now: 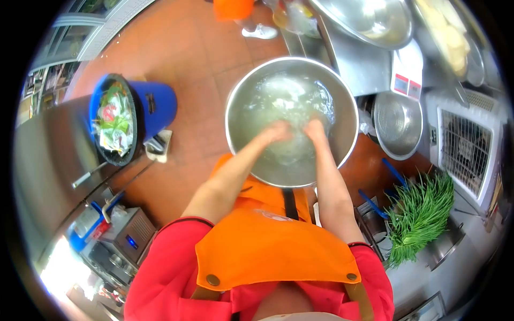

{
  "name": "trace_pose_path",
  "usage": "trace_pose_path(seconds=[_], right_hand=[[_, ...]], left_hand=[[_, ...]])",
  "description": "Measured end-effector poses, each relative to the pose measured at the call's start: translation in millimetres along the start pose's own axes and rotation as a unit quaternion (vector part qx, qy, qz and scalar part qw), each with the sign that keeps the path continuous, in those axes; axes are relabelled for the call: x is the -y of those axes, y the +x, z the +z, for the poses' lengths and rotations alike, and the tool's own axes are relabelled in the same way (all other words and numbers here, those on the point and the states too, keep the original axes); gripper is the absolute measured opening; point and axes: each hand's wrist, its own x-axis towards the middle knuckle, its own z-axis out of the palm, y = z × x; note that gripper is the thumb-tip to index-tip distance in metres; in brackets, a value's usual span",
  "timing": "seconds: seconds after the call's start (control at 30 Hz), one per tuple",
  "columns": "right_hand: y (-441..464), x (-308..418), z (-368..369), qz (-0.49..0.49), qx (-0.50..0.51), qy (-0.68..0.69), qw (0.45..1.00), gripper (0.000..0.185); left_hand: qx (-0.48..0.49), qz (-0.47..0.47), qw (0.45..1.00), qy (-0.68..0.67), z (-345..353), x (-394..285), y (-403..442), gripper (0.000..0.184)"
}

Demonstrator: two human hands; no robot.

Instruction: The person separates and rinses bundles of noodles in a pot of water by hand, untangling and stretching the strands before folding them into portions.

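Note:
A large round metal basin [345,131] holds cloudy, rippling water [284,96]. Both of my arms reach down into it. My left hand [278,131] dips into the water left of the middle, smeared by motion. Close beside it on the right, my right hand [314,127] is also partly under the surface. The fingers of both hands are hidden by water and blur, so whether they hold anything cannot be seen. Pale material seems to lie under the water around the hands, too unclear to name.
A blue bin [158,104] full of scraps stands left. At upper right, a metal bowl [369,21] rests on a steel counter [361,67], with a perforated metal bowl [399,125] below. Long green stalks [423,219] lie at right. Another person's shoe [259,32] shows at the top.

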Motion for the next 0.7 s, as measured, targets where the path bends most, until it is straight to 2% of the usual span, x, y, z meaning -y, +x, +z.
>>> trace_pose_path(seconds=[0.07,0.1,0.2,0.23,0.27,0.3,0.37,0.47,0.57,0.7], right_hand=[[-23.7,22.9,-13.7,0.036,-0.04,0.084,0.995,0.03],[-18.6,18.6,-3.0,0.014,-0.027,0.06,0.998,0.031],[1.3,8.5,17.8,-0.05,0.008,-0.002,0.999,0.034],[-4.1,12.5,9.9,-0.063,0.021,-0.008,0.998,0.034],[-10.3,14.8,2.0,-0.044,0.014,0.027,0.999,0.035],[-19.0,19.6,-9.0,-0.025,0.005,0.062,0.998,0.035],[-46.4,30.1,-33.2,0.075,-0.053,0.213,0.973,0.039],[-53.1,19.7,-32.0,0.098,-0.136,0.269,0.949,0.047],[-81.4,21.6,-60.6,0.028,-0.19,0.285,0.939,0.056],[-125.5,14.1,-92.4,-0.066,-0.2,0.406,0.889,0.045]], left_hand=[[0.009,-0.092,0.996,0.004,-27.5,-8.3,-12.9,0.064],[0.012,-0.139,0.99,0.005,-36.1,-13.2,-18.0,0.065],[0.006,-0.183,0.983,0.03,-16.7,2.7,-9.5,0.072],[0.03,-0.2,0.979,0.02,-9.3,7.7,-4.2,0.072],[0.051,-0.209,0.976,0.013,-2.3,12.3,3.9,0.071],[0.065,-0.215,0.974,0.006,3.6,16.2,10.6,0.071],[0.083,-0.207,0.975,-0.007,10.6,20.9,22.3,0.07],[0.114,-0.195,0.974,-0.01,18.3,26.3,30.6,0.069],[0.139,-0.189,0.972,-0.008,26.6,27.7,29.4,0.067],[0.172,-0.19,0.967,-0.002,44.0,26.1,24.4,0.065]])
